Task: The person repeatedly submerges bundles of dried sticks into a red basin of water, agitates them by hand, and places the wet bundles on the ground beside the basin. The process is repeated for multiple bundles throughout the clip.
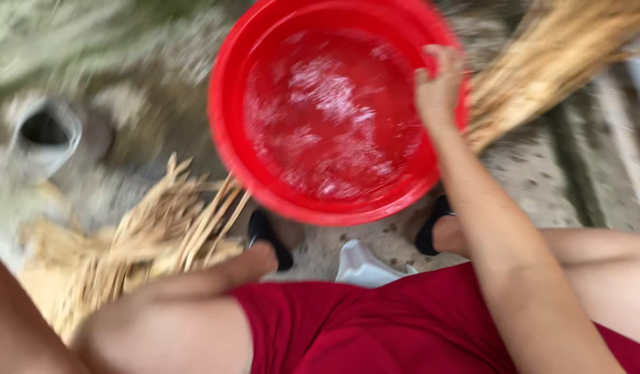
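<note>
Upper centre of the frame, the right hand (439, 83) grips the rim of a round red plastic basin (334, 104) holding soapy water; the left hand is hidden, so I cannot tell its state. Shifting the basin likely needs a steadier, two-handed hold.

The ground (541, 187) is rough speckled concrete in daylight. A grey pipe opening (44, 135) sits at the left of the frame. Dry straw (126, 249) lies at lower left, another bundle (548, 62) at upper right.
</note>
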`<state>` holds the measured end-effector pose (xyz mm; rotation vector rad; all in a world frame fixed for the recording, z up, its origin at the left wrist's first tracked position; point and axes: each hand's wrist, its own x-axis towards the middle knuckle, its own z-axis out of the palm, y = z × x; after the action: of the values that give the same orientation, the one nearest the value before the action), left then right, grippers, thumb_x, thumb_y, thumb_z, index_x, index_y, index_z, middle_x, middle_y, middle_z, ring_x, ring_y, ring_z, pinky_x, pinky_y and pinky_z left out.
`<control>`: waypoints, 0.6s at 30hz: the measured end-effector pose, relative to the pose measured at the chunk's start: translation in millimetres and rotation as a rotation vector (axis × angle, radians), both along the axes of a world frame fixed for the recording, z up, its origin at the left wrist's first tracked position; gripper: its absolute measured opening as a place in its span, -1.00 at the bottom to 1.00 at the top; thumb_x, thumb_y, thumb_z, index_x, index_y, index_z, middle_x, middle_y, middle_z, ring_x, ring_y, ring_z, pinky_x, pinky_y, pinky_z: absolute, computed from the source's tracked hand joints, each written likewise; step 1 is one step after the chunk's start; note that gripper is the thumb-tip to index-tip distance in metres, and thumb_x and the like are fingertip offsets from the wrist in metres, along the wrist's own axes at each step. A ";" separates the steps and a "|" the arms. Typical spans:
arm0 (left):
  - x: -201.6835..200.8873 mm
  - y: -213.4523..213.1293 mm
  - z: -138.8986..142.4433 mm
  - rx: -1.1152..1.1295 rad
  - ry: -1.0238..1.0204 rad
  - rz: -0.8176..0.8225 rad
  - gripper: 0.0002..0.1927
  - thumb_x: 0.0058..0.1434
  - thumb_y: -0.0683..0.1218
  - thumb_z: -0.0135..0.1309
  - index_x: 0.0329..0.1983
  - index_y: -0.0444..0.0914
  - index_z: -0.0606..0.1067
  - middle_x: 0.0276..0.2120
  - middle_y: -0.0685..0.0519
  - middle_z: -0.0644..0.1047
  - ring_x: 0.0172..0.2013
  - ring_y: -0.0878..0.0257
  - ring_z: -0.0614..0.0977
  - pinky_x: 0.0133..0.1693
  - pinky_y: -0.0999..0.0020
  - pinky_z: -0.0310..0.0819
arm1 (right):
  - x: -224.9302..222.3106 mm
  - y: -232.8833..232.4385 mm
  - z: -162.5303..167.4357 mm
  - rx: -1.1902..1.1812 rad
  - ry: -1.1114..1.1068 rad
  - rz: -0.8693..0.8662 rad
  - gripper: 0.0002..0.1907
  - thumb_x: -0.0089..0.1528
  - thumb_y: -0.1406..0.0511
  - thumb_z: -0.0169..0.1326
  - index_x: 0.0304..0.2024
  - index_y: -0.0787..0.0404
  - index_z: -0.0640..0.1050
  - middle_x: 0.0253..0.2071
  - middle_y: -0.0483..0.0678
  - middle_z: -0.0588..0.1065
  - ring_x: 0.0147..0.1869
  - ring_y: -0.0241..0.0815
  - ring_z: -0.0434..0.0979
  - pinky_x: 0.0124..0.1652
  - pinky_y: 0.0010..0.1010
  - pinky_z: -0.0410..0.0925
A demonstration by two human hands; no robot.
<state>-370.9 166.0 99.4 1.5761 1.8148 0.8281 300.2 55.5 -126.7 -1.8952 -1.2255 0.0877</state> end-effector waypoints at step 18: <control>-1.3 -129.9 -221.2 -0.192 0.606 -0.439 -0.15 0.06 0.21 0.35 0.36 -0.21 0.37 0.37 -0.10 0.32 0.33 0.00 0.38 0.32 0.12 0.24 | -182.1 -49.1 -46.0 -0.589 0.132 0.431 -0.70 0.22 0.40 0.18 0.02 0.12 0.60 0.24 0.15 0.39 0.36 0.11 0.37 0.32 -0.19 0.25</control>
<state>-372.2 36.1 -121.8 2.1286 1.7430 -0.0385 118.2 6.5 -172.7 -2.0202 -1.6157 0.8730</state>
